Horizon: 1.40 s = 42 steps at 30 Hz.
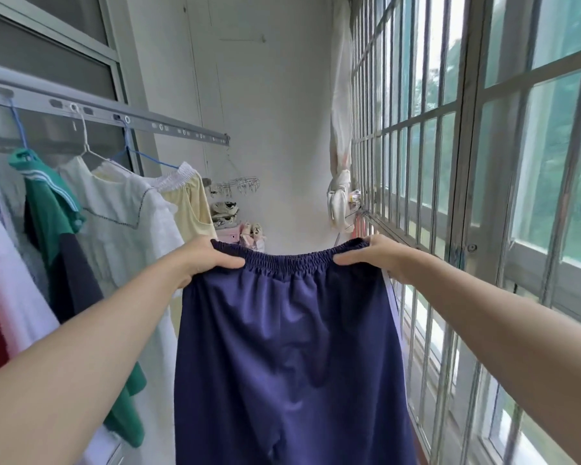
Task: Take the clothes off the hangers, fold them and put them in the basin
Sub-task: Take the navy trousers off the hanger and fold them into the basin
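Note:
Navy blue trousers (pixel 289 347) with an elastic waistband and a white side stripe hang in front of me, free of any hanger. My left hand (pixel 203 261) pinches the waistband's left end and my right hand (pixel 371 256) pinches its right end, stretching it level. On the left, a grey drying rail (pixel 168 127) carries hangers with a green and navy shirt (pixel 52 213), a white blouse (pixel 128 229) and pale yellow shorts (pixel 190 199). No basin is in view.
A barred window (pixel 450 162) runs along the right side. A knotted white curtain (pixel 341 162) hangs at the far right corner. A clip hanger (pixel 239 186) and piled items (pixel 239 226) sit against the white back wall. White and red cloth (pixel 0 263) hangs at far left.

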{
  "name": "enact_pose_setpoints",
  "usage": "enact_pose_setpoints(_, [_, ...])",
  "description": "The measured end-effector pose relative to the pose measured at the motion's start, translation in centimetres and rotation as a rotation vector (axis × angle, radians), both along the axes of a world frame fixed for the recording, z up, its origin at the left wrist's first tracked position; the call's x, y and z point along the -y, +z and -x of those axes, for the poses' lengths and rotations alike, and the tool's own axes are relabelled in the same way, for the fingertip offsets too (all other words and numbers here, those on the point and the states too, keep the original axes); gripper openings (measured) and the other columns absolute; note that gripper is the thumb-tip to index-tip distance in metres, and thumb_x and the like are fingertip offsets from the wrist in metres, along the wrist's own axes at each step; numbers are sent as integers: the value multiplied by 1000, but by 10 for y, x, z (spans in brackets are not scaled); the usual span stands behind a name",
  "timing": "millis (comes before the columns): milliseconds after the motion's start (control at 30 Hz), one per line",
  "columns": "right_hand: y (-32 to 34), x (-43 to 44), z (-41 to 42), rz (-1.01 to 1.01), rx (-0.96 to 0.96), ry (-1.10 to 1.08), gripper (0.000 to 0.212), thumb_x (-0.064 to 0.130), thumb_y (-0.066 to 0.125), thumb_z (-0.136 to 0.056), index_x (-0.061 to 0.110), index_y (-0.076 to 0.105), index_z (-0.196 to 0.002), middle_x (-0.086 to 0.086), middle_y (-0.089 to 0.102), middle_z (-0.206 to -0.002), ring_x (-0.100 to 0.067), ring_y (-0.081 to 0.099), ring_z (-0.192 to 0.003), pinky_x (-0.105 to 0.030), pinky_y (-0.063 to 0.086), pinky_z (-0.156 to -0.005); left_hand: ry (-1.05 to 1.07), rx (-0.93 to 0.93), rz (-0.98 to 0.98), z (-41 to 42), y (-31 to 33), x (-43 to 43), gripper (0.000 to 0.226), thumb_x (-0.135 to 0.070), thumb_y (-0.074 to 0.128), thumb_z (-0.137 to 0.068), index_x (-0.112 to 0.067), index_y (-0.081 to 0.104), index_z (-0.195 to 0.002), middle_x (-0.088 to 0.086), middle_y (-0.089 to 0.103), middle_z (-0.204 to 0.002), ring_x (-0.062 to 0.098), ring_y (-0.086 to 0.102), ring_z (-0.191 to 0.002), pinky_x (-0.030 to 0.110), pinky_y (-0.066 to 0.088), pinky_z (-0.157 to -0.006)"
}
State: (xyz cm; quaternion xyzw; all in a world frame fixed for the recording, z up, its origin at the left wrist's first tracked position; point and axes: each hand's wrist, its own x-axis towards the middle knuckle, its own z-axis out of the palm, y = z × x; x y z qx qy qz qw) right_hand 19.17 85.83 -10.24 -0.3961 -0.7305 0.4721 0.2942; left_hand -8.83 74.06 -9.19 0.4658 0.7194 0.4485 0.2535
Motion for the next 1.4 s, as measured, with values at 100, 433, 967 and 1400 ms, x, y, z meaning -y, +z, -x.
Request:
enact_pose_setpoints(100, [-3, -1, 7, 123, -80, -97, 22, 24, 70, -84, 5, 63, -91, -7, 67, -83, -16, 62, -68, -21, 51, -51, 109, 62, 13, -6, -7, -13, 38, -10, 82, -67, 0, 68, -101, 15, 72, -97, 27, 68, -87, 37, 53, -87])
enact_pose_setpoints(433, [-18, 4, 64, 537, -521, -195, 21, 23, 59, -91, 13, 55, -73, -2, 57, -60, -13, 52, -53, -22, 44, -53, 150, 560, 79, -47, -10, -29, 22, -25, 60, -92, -9, 62, -78, 5, 66, -56, 22, 59, -69, 32, 48, -83])
enact_pose_setpoints(967, [-12, 32, 90, -23, -344, 282, 51, -9, 43, -86, 16, 56, -128, 4, 64, -97, -3, 55, -86, -15, 42, -74, 154, 237, -332, -61, -17, -37, 61, -8, 54, -40, -2, 61, -100, 6, 64, -78, 25, 62, -76, 28, 50, -68])
enact_pose_setpoints(1400, [-82, 21, 92, 346, -172, 385, 44, 23, 74, -80, 14, 60, -122, -1, 69, -114, -17, 66, -104, -31, 53, -87, 18, 461, -594, -34, -11, 0, 44, 5, 43, -48, -9, 58, -87, 7, 54, -77, 25, 48, -81, 35, 41, -73])
